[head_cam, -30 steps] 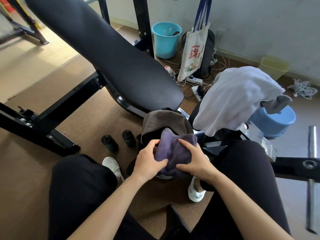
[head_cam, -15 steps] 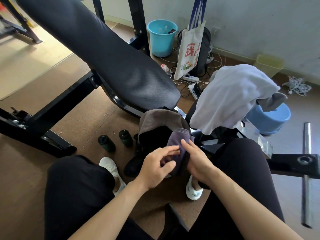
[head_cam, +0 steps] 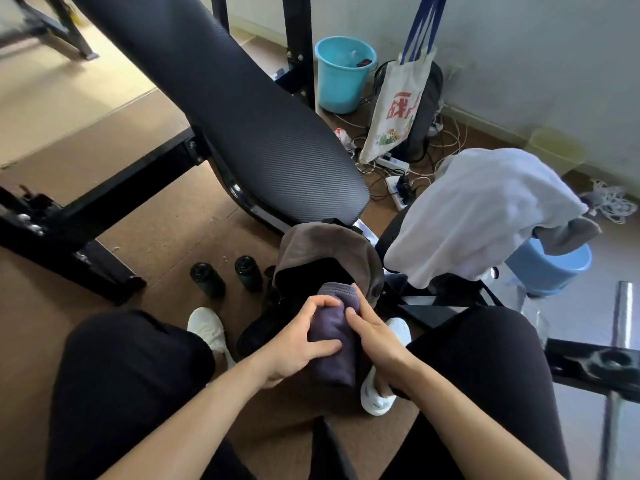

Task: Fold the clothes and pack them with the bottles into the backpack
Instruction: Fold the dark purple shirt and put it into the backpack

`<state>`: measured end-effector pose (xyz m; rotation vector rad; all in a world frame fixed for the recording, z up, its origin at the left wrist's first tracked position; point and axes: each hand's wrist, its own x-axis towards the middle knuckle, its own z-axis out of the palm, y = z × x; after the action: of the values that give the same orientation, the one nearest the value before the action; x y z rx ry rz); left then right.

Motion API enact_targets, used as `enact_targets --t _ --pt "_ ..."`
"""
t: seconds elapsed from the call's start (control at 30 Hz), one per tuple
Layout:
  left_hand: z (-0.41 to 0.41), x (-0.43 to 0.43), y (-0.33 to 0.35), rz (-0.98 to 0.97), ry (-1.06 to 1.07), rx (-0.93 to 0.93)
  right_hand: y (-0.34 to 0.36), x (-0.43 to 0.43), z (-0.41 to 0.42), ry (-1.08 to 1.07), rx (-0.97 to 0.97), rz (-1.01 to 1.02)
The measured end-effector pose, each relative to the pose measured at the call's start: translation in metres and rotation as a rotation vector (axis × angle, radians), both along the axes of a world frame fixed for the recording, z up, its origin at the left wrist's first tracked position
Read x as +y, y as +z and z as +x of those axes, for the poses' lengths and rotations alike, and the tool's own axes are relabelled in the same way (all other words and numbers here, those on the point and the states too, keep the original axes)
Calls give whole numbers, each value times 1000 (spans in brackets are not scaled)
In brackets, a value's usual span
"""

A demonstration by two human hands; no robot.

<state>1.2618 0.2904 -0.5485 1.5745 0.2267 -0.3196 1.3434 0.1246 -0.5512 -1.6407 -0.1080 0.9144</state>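
Purple rolled garment (head_cam: pixel 332 344) sits between both hands, its far end at the open mouth of the backpack (head_cam: pixel 322 247) and its near end out toward the knees. Left hand (head_cam: pixel 298 344) grips its left side, with fingers curled over the top and thumb across the front. Right hand (head_cam: pixel 377 337) lies along its right side, fingers straight and pressing, not wrapped. Backpack stands on the floor (head_cam: pixel 166 237) between the legs. Two dark bottles (head_cam: pixel 207 280) stand upright just left of it, untouched. White garment (head_cam: pixel 485 209) is draped far right.

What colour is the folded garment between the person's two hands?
Muted purple; the garment shows best in the head view.
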Motion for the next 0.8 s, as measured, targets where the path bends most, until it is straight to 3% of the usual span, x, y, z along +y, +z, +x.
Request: enact_targets --t 0.13,0.27,0.4,0.57,0.67,0.8 --pt "15 17 -5 195 -49 -30 -16 5 29 186 -105 -155" --pt "36 50 -18 511 69 -4 -25 11 78 404 -495 -764" --pt "63 73 -35 912 -73 69 -44 21 110 578 -510 -979" --pt "97 64 -75 1126 -453 -52 -55 27 137 410 -658 -901" --pt "112 43 -108 1320 -671 -39 -55 24 144 450 -679 -885" --pt "132 33 -150 1451 -702 -47 -60 22 145 451 -689 -865"
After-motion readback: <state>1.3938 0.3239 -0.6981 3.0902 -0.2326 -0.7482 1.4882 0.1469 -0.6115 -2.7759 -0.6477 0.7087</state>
